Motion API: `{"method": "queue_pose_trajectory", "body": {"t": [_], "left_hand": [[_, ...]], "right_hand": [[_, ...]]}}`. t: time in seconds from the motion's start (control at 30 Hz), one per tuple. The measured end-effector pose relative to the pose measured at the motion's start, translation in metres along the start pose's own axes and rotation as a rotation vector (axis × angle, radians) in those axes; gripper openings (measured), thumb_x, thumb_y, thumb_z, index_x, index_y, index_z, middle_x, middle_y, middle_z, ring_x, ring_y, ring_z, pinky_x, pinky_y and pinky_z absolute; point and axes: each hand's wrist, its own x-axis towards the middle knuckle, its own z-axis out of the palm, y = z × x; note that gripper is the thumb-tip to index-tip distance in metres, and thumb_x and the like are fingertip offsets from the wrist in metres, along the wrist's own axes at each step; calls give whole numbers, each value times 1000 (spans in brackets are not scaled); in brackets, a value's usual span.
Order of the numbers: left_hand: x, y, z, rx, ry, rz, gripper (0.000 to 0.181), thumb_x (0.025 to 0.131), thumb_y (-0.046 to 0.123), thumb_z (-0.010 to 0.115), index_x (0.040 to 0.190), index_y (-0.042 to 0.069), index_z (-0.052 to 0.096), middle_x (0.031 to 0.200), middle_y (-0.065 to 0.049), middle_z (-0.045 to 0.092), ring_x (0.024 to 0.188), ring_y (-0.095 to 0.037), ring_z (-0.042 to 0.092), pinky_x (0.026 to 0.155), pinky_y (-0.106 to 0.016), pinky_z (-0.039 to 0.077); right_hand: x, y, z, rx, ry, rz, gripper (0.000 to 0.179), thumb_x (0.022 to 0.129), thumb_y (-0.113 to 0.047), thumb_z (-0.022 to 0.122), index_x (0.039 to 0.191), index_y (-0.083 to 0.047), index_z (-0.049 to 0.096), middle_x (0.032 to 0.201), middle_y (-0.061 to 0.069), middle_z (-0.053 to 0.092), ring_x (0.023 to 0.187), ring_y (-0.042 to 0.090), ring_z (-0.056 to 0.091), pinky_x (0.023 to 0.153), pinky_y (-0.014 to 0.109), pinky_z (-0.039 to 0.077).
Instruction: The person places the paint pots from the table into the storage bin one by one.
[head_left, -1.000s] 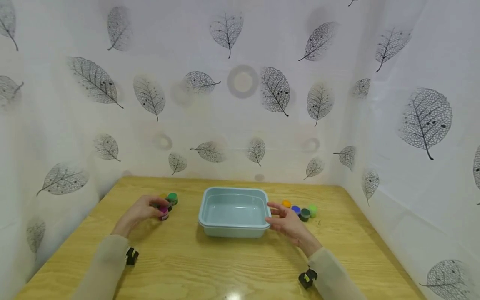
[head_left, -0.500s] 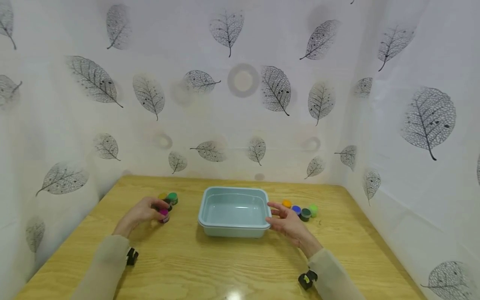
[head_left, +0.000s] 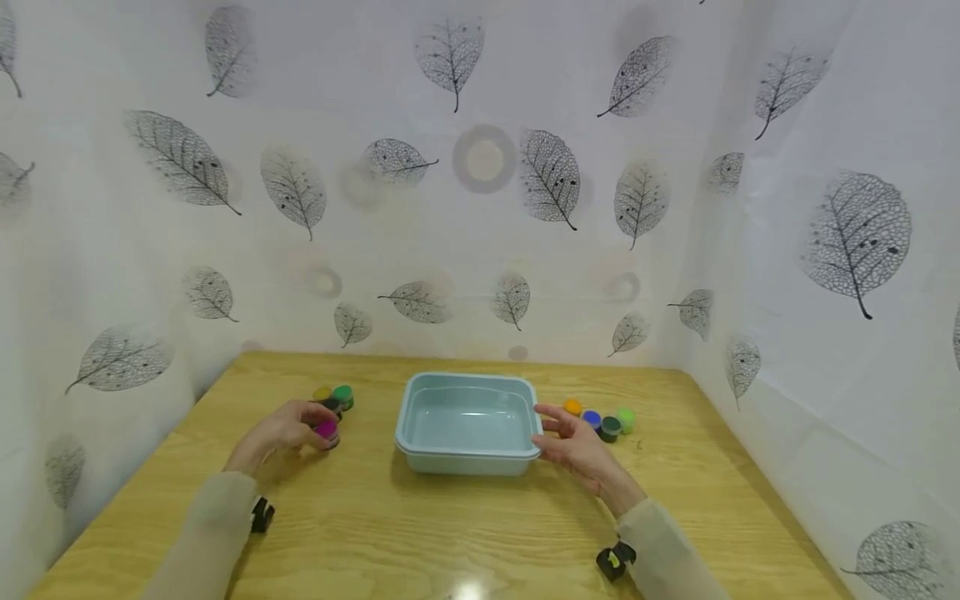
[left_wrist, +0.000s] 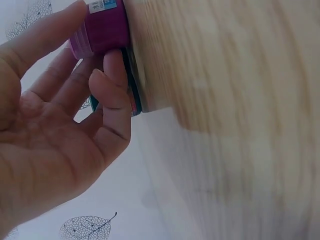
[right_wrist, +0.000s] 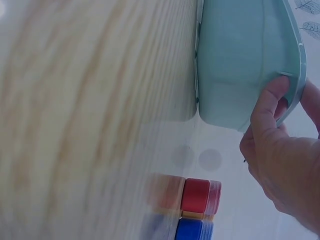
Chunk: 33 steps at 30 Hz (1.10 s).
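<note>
The work looks barely begun: all jars in sight stand outside the tub point(head_left: 467, 464), and what is left to do cannot be told for sure. The left hand point(head_left: 279, 429) pinches 1 magenta jar point(head_left: 327, 430), upright on the left of the worktop point(head_left: 420, 533). Ungrasped just beyond it are 3 more: black jar point(head_left: 332, 406), green jar point(head_left: 343, 394) and yellow jar point(head_left: 322, 392). The right hand point(head_left: 583, 454) grasps the tub's right rim. To the tub's right are at least 5 jars, likewise ungrasped: orange jar point(head_left: 573, 407), blue jar point(head_left: 592, 419), dark green jar point(head_left: 611, 428), light green jar point(head_left: 626, 419) and red jar point(right_wrist: 196, 196). The magenta jar's white-and-blue label point(left_wrist: 102, 5) bears small print, cut off and unreadable; no brand shows.
</note>
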Motion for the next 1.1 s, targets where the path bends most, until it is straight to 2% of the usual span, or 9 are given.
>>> {"method": "queue_pose_trajectory", "body": {"t": [0.2,0.3,0.5,0.57,0.8,0.97,1.1], "left_hand": [[1,4,0,-31,3,-11,48,81,11,78,124,-4,62,113,-16,66,88,-20,57,65,-33,52],[1,5,0,-58,-3,3,50,82,15,78,124,-6,61,112,-16,68,91,-20,62,71,-36,57],[4,7,0,-223,9,3,52,85,11,76,127,-12,56,113,-20,66,94,-23,69,84,-39,60],[6,8,0,-264,19,28,54,85,10,76,128,-14,53,114,-22,64,96,-24,69,86,-39,60],[11,12,2,-123,134,146,61,84,28,78,131,-4,57,119,-19,63,105,-23,60,84,-23,53],[15,13,8,-176,178,150,61,85,27,78,133,-3,56,125,-22,62,115,-31,59,85,-20,53],[18,16,13,-217,199,134,65,85,30,78,136,-1,54,129,-22,61,115,-28,59,84,-19,53]], "right_hand": [[0,0,0,14,-10,-6,63,89,-3,70,145,-7,44,137,25,45,104,21,62,87,32,59],[0,1,0,17,-11,-6,63,88,-4,71,145,-7,44,137,25,45,104,21,62,87,32,59],[2,2,-1,23,-7,-9,64,88,-5,72,145,-8,45,135,24,47,103,21,63,86,32,59],[3,3,-1,20,0,-4,63,87,-5,72,145,-10,46,135,23,48,104,21,63,87,32,59],[3,2,-2,7,-9,2,65,88,-8,73,146,-10,45,138,24,47,106,21,62,90,33,58],[1,1,-4,30,-42,2,65,89,-6,71,147,-10,42,141,25,44,109,22,62,91,33,58],[1,1,-5,41,-43,10,65,89,-5,71,147,-10,42,141,25,44,108,22,62,90,32,58]]}}
